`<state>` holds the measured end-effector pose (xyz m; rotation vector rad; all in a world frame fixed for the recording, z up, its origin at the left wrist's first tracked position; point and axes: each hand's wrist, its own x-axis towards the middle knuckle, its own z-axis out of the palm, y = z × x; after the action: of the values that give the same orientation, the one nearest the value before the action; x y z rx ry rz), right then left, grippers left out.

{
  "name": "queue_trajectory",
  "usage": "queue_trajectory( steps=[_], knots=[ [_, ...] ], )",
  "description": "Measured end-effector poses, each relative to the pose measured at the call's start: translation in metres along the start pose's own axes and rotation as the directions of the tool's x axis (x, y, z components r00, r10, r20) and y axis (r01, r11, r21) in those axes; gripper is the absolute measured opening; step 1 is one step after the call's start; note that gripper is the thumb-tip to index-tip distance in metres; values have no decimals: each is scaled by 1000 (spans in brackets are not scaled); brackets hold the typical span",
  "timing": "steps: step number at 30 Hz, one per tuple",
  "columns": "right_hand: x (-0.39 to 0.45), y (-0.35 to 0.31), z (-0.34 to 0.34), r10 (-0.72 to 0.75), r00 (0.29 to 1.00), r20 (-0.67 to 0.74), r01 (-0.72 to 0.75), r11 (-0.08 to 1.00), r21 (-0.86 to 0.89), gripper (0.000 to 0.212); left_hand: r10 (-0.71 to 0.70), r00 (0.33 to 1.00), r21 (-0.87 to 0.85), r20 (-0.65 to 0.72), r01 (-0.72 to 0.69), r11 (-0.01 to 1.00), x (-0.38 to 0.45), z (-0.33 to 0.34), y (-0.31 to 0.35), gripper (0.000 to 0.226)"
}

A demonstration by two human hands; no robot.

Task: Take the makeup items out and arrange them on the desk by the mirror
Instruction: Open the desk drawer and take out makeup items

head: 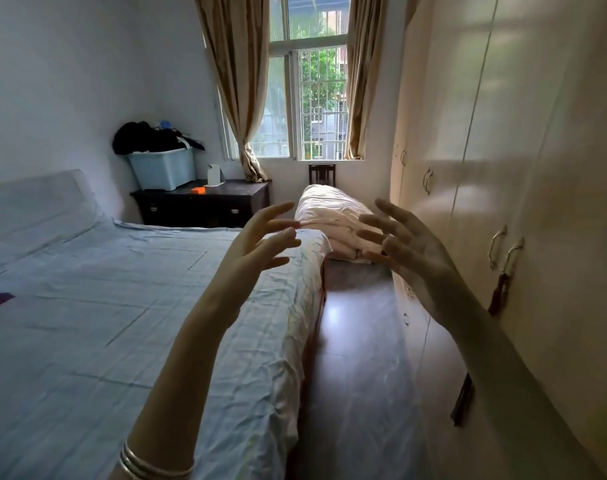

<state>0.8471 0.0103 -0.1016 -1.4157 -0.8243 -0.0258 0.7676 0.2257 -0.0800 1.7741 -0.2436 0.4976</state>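
Note:
Both my hands are raised in front of me with palms facing each other and fingers spread, holding nothing. My left hand (260, 242) hovers over the bed's far corner; silver bangles sit on that wrist. My right hand (407, 251) is beside the wardrobe. Across the room a dark wooden desk (226, 199) stands under the window, with a small white stand-up object (215, 175), possibly a mirror, and a small orange item (198, 190) on its top. No makeup items can be made out.
A bed with a pale blue sheet (104, 323) fills the left. A light blue bin (163, 169) heaped with dark clothes sits on the desk. Folded pink bedding (329, 220) rests on a chair below the window. A cream wardrobe (503, 168) lines the right; a narrow floor aisle (350, 375) runs between.

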Motion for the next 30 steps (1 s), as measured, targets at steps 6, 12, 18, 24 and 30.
queue_trajectory(
  steps=[6,12,18,24,30],
  knots=[
    [57,45,-42,16,1000,15,-17,1000,22,86,-11,1000,6,-14,12,1000,70,18,-44,39],
    [136,86,-99,25,999,21,-25,999,26,87,-13,1000,-6,-24,13,1000,165,46,-79,37],
    [199,128,-149,50,998,40,-51,999,7,85,-23,999,-10,-28,23,1000,240,69,-120,35],
    [250,176,-172,77,997,30,-77,997,13,87,-49,999,-10,-17,49,999,302,72,-162,34],
    [320,224,-176,85,996,20,-85,996,6,88,-11,1000,-1,-26,11,1000,375,47,-206,36]
  ],
)
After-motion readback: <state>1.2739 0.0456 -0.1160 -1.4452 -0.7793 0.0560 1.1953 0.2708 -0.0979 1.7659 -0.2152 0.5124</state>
